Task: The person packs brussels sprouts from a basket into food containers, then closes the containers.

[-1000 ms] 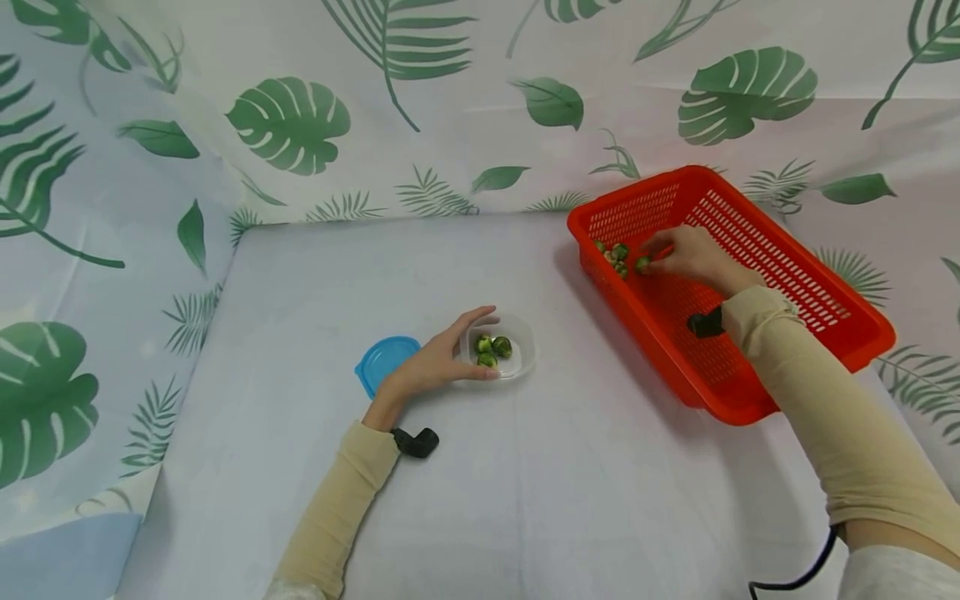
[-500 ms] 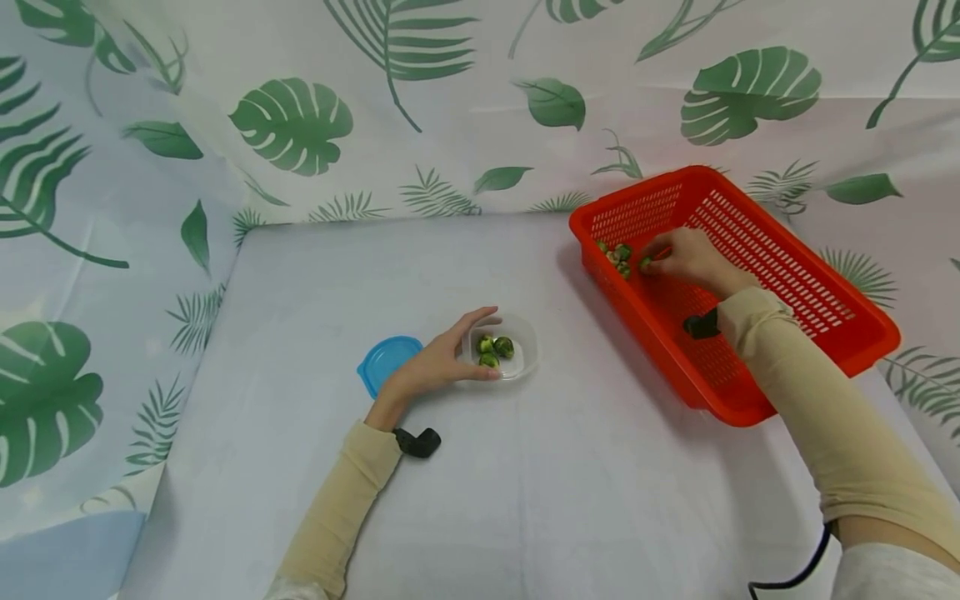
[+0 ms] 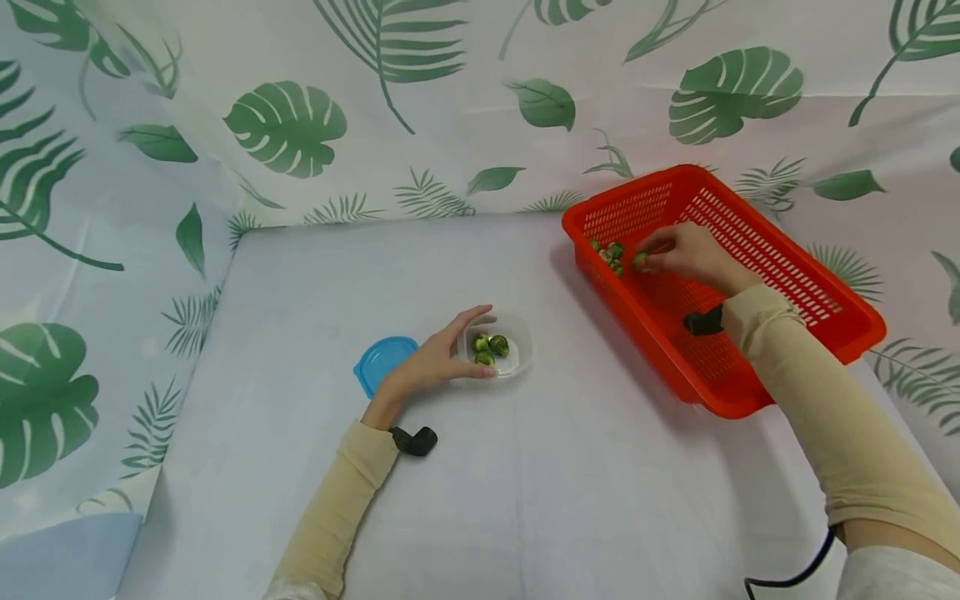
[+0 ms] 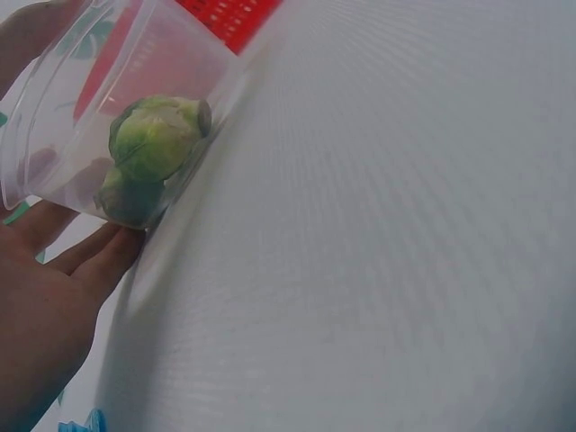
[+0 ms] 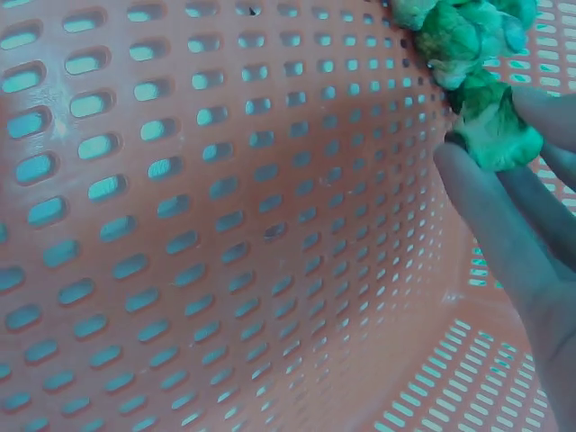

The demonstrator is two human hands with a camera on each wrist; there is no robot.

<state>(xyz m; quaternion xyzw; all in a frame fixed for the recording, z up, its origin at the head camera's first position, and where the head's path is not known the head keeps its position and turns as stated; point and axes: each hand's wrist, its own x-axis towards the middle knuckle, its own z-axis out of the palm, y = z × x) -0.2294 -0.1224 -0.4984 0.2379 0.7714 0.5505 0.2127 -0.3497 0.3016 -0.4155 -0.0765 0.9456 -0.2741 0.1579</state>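
Note:
My left hand (image 3: 438, 357) grips the near-left side of a clear plastic container (image 3: 522, 354), thumb and fingers spread round its wall. Inside it lie three Brussels sprouts (image 3: 498, 345); the left wrist view shows a pale green sprout (image 4: 155, 139) through the wall. Over at the right, my right hand (image 3: 693, 254) reaches into a red plastic basket (image 3: 652, 321). Between its thumb and fingertips it pinches a Brussels sprout (image 5: 497, 135). Several more sprouts (image 3: 611, 254) sit in the basket's left corner, just beside the fingers.
A blue lid (image 3: 384, 362) lies on the white-covered table (image 3: 450, 483), partly behind the left wrist. The slotted basket wall (image 5: 225, 225) rises around the right hand. Leaf-printed cloth (image 3: 450, 108) stands along the back and left.
Both hands keep nearly the same places, the left at the container and the right at the sprout in the basket. The whole head view shifts slightly.

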